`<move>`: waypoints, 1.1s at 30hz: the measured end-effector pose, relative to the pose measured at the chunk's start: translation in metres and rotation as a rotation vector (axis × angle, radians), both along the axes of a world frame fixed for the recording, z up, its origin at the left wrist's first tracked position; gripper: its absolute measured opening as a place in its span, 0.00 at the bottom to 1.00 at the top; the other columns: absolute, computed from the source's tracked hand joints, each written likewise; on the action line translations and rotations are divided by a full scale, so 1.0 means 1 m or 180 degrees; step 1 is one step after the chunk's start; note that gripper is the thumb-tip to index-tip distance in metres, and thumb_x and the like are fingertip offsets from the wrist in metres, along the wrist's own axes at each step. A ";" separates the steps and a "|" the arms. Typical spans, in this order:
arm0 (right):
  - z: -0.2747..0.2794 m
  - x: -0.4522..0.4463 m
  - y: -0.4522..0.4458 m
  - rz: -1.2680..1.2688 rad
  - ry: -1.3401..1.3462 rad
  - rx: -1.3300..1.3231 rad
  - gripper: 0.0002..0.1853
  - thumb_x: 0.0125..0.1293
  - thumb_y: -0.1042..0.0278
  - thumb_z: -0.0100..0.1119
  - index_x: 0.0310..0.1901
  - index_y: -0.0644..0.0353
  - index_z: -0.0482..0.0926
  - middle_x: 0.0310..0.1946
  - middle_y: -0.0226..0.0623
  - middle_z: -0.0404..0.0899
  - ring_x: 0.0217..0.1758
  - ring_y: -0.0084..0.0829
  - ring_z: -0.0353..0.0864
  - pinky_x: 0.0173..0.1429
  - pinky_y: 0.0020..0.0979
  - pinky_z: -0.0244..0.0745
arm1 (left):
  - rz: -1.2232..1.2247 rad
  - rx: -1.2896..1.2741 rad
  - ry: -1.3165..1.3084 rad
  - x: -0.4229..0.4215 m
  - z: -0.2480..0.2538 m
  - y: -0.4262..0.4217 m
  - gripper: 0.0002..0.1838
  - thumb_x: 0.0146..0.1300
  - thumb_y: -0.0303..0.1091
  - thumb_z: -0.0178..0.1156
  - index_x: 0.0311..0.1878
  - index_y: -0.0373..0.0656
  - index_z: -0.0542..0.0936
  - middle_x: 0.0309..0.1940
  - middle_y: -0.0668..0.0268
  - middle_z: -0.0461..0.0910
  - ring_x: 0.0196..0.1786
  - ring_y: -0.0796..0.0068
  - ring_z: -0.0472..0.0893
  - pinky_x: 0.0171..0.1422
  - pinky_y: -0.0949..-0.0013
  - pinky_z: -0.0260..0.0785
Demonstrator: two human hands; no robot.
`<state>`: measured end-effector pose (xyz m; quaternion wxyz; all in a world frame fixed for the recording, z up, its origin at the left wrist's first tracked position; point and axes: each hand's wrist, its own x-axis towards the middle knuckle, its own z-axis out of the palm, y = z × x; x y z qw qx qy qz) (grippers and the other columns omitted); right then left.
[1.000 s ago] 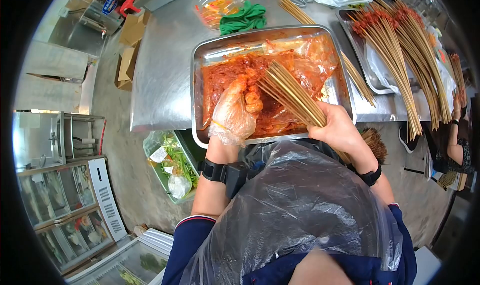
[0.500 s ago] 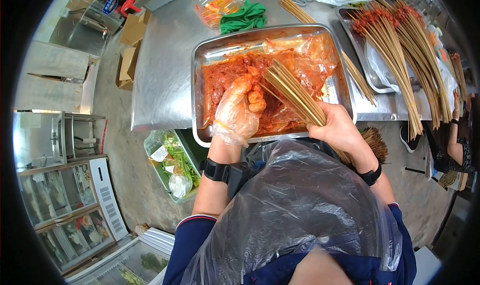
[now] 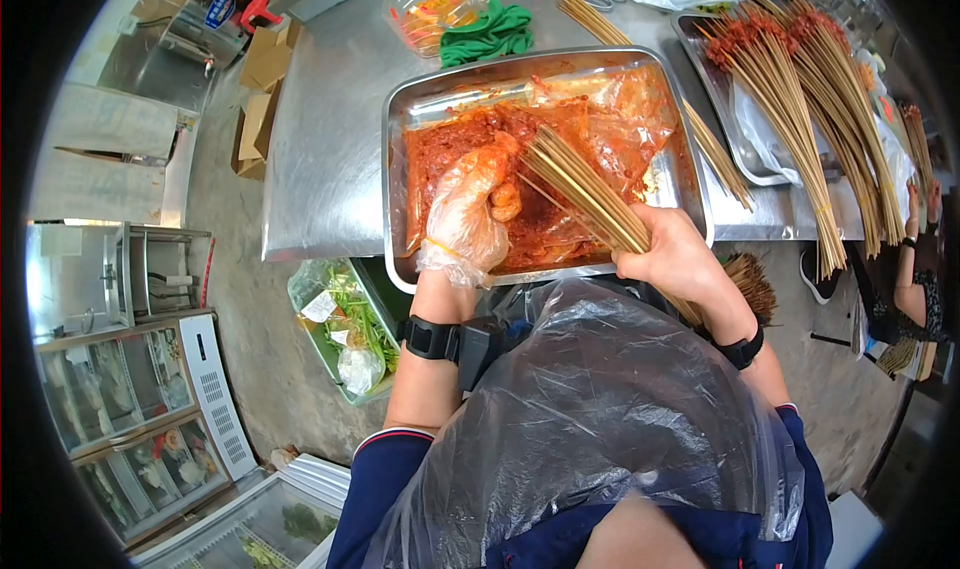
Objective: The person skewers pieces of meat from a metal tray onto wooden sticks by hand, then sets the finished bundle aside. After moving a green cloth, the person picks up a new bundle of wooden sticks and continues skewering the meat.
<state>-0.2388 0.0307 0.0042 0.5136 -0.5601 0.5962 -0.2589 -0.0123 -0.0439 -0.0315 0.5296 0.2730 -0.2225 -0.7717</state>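
My left hand (image 3: 468,205), in a clear plastic glove smeared with red sauce, is closed at the left half of a metal tray (image 3: 397,119). Its fingers curl over red marinated meat (image 3: 437,154); whatever they grip is hidden. My right hand (image 3: 682,255), bare, is wrapped around a bundle of bamboo skewers (image 3: 592,195) slanting over the tray. The tips of that bundle lie just right of my gloved fingers. A sauce-stained plastic sheet (image 3: 632,134) covers the tray's right side.
More skewers (image 3: 715,154) lie beside the tray. Meat-tipped skewers (image 3: 780,109) rest on a second tray (image 3: 745,159) at right. Green cloth (image 3: 487,34) and a plastic container (image 3: 430,14) are behind. A green crate (image 3: 378,304) holds vegetables below. Another person's arm (image 3: 908,289) shows far right.
My left hand has shifted slightly left, and its fingers are tucked further in. The right hand and its skewers have barely moved.
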 end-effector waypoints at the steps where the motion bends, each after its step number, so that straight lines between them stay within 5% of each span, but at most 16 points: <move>1: -0.001 0.000 0.000 -0.0005 0.0004 -0.0014 0.12 0.47 0.71 0.58 0.33 0.69 0.76 0.18 0.36 0.72 0.23 0.21 0.70 0.30 0.30 0.68 | -0.0034 -0.0034 -0.0064 0.001 0.000 0.000 0.13 0.63 0.27 0.55 0.50 0.34 0.74 0.37 0.63 0.78 0.29 0.78 0.75 0.29 0.77 0.69; 24: -0.003 0.001 0.002 -0.0351 -0.0622 0.0476 0.15 0.53 0.78 0.58 0.44 0.68 0.75 0.30 0.29 0.77 0.28 0.17 0.76 0.34 0.21 0.73 | -0.0283 0.0039 -0.0930 -0.020 -0.002 0.023 0.08 0.59 0.29 0.61 0.41 0.38 0.78 0.30 0.69 0.78 0.26 0.84 0.73 0.27 0.80 0.64; 33: -0.004 0.000 0.007 -0.0015 -0.1337 -0.0158 0.14 0.57 0.74 0.62 0.45 0.65 0.75 0.33 0.28 0.77 0.32 0.16 0.75 0.37 0.19 0.71 | -0.0163 0.0130 -0.0832 -0.027 -0.007 0.017 0.08 0.60 0.28 0.59 0.43 0.41 0.76 0.30 0.71 0.76 0.25 0.83 0.72 0.26 0.81 0.63</move>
